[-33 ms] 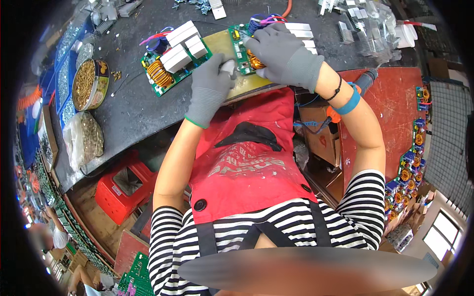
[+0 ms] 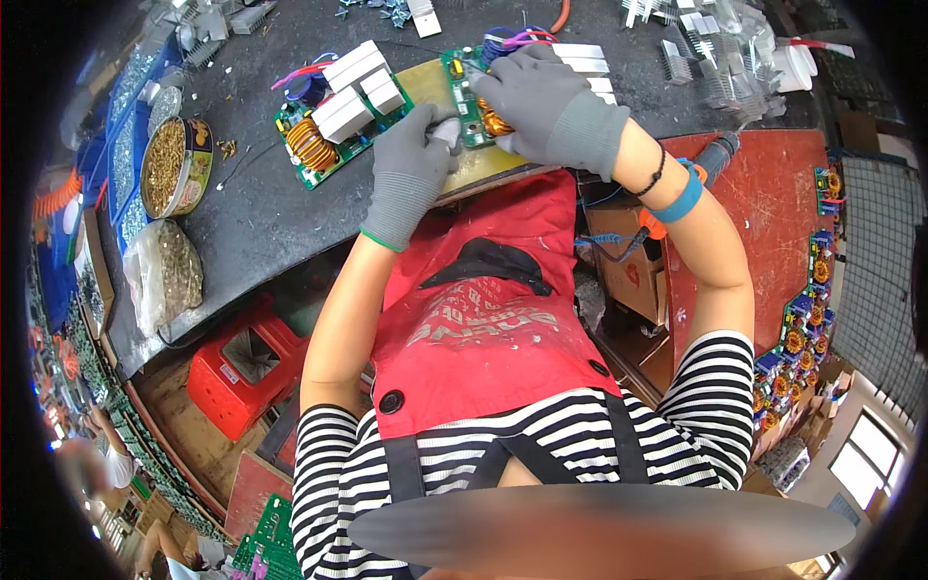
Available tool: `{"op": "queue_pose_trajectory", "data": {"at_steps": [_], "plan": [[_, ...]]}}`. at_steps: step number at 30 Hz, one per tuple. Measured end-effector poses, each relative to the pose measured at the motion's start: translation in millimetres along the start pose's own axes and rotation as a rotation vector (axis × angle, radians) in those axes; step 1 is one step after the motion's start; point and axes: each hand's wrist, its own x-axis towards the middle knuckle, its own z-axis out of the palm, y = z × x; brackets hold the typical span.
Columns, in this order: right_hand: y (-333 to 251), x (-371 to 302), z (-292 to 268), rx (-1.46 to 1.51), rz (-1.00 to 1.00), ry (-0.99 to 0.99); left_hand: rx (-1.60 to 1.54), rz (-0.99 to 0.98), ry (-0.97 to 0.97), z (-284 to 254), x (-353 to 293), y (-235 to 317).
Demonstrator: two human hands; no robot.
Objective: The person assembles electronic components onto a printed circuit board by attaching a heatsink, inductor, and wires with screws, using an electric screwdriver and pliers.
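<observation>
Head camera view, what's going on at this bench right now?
A person in grey knit gloves works at a dark workbench. Both hands rest on a green circuit board with copper coils lying on a yellowish board: the left hand at its near edge, the right hand over its top. A second green circuit board with white blocks lies just left, untouched.

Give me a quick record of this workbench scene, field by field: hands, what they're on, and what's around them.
left hand: grey glove, fingertips at the near edge of the green circuit board
right hand: grey glove, lying over the same board, covering much of it
board support: yellowish plate under the board
second board: green, with white blocks and a copper coil, to the left, untouched
bench: dark worktop
left of bench: round tin of brass-coloured small parts, clear bag of parts
far right: metal heat sinks
clothing: red apron, striped shirt
</observation>
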Motion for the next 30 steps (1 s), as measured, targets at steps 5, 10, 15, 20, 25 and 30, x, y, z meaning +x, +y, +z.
{"op": "queue_pose_trajectory", "data": {"at_steps": [5, 10, 15, 20, 25, 30], "plan": [[-3.2, 7.7, 6.6, -0.066, 0.002, -0.007, 0.037, -0.077, -0.005, -3.1, 1.6, 8.1], [-5.6, 8.0, 5.8, -0.066, -0.011, -0.027, 0.062, -0.142, -0.010, -3.8, 1.2, 13.1], [-7.4, 3.9, 5.9, -0.069, -0.032, 0.009, 0.082, -0.046, 0.007, -3.5, -0.4, 4.3], [-6.6, 2.3, 10.7, -0.065, -0.039, 0.021, 0.082, -0.052, -0.016, -3.9, -0.8, 5.4], [-5.0, 6.6, 10.9, -0.074, -0.025, -0.019, 0.047, -0.097, -0.029, -4.7, 3.6, 12.7], [-0.7, 6.6, 7.4, 0.014, -0.093, 0.128, 0.012, -0.064, -0.009, -10.2, 5.4, 17.5]]}}
